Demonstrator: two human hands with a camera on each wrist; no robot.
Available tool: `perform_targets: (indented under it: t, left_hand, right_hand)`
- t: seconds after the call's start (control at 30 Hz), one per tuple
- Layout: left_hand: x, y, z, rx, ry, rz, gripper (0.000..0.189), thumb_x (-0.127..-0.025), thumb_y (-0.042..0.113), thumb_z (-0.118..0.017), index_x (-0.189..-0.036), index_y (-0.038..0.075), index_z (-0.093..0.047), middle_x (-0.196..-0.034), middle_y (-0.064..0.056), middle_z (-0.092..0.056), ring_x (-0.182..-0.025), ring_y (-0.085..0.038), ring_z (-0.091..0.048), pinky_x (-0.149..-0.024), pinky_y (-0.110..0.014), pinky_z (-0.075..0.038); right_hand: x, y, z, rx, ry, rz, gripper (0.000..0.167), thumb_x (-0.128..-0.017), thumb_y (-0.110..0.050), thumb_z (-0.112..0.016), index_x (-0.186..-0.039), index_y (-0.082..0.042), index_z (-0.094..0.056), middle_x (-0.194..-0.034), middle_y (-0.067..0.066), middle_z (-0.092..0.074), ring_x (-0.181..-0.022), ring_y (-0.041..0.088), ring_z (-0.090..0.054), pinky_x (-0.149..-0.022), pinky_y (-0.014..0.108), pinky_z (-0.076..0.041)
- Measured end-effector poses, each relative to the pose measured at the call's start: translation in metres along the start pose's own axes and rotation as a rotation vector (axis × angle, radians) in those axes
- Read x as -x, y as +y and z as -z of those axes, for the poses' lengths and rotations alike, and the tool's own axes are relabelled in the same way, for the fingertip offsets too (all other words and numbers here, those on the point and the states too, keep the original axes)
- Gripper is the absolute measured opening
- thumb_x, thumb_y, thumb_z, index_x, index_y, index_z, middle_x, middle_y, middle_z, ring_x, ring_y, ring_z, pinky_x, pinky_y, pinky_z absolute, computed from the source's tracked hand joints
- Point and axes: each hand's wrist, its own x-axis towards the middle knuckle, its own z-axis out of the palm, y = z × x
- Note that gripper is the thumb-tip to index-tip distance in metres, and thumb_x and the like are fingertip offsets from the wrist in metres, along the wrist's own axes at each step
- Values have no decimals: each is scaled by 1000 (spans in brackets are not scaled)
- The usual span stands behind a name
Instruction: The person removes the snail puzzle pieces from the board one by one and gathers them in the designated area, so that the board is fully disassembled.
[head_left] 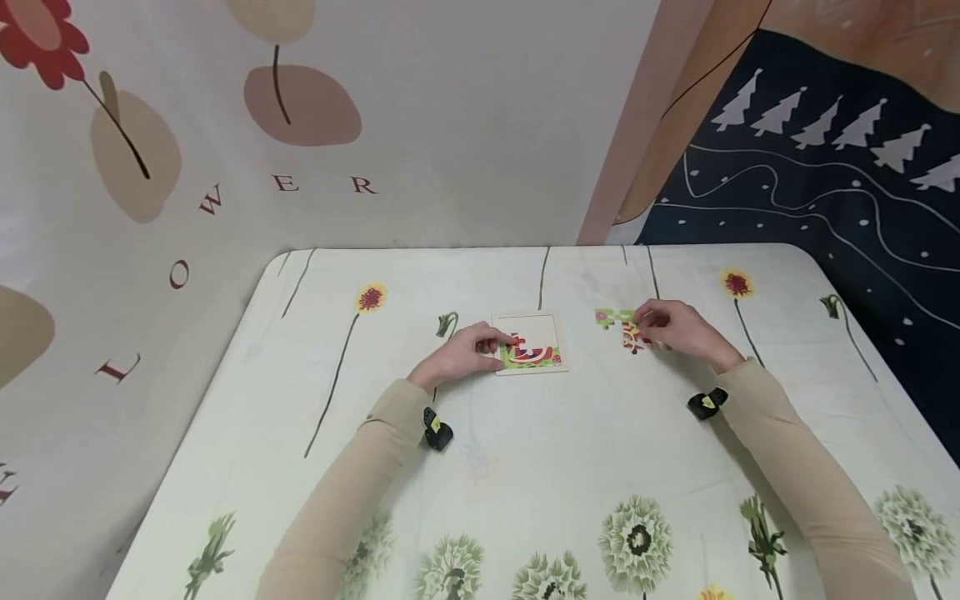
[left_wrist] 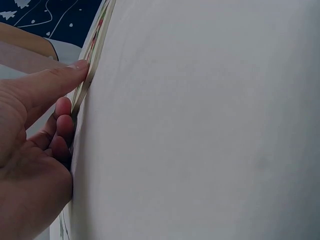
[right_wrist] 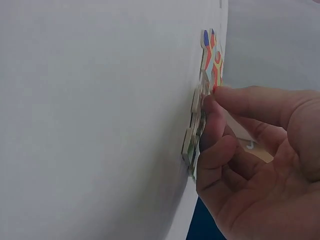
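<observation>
A: Begin at the left.
B: A pale backdrop (head_left: 465,142) printed with flowers and letters, then the flower-patterned tabletop (head_left: 555,442), with a beige sleeve (head_left: 341,483) reaching across it.
A: And the left hand (head_left: 467,354)?
B: Its grip is on the left edge of a square jigsaw tray (head_left: 536,325): one digit over the rim, other fingers curled beside it.
A: What's in the tray?
B: Colourful fitted pieces (head_left: 536,358) along the near side and partway up the left; pale base shows beyond them.
A: Further right?
B: Loose green pieces (head_left: 606,317) lie on the tabletop near the tray, with a red-patterned piece (head_left: 632,336) in front.
A: And the right hand (head_left: 681,329)?
B: Its grip pinches the red-patterned piece at the edge. Whether that piece is lifted, I can't tell.
A: Beyond?
B: A navy hanging (head_left: 750,162) with white trees.
</observation>
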Motion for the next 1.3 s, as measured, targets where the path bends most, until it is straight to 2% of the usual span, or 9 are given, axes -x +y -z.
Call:
perform_targets:
  t: [0.37,0.7,0.87,1.13,1.3]
  left_hand:
    - [-1,-1,-1,-4,6,-17,41,-85,4,-75,-125,6,-69,-92,-5,-52,-85,-15,-42,-77,-25,-37]
    - [-1,1,-1,-3,2,-15,41,-85,4,-75,-126,6,-68,-93,-4,-52,-85,-14,-43,-77,-24,-37]
    - [-1,1,-2,0,-2,-5,41,-85,4,-75,-126,6,-68,-93,-3,-52,-86,-14,-43,-77,-24,-37]
    - [0,1,-1,-13,7,3,41,-86,5,-74,-127,7,-68,-93,-3,-52,-86,-16,-43,-77,-26,-37]
    - [1,2,-2,-35,23,-3,38,-87,4,-72,-125,6,-69,-95,-5,-54,-87,-16,-44,-78,-25,-38]
  right_hand:
    - [-2,2,2,35,3,-13,18,-94,-3,-60,-111,1,-66,-100,19,-66,-84,19,-53,-68,26,-42]
    - [0,2,2,38,-21,-16,19,-94,-2,-60,-112,2,-66,-96,16,-65,-79,18,-50,-64,25,-41]
    - [2,0,1,41,-7,-23,19,-94,-3,-62,-112,2,-67,-98,17,-65,-82,19,-51,-66,26,-42]
    - [1,-11,-3,3,42,6,19,-96,-5,-61,-112,2,-67,-106,21,-67,-94,27,-58,-73,26,-46]
    - [-4,-23,-12,-20,37,25,20,-96,-6,-61,-113,2,-67,-108,22,-66,-96,30,-60,-69,25,-48]
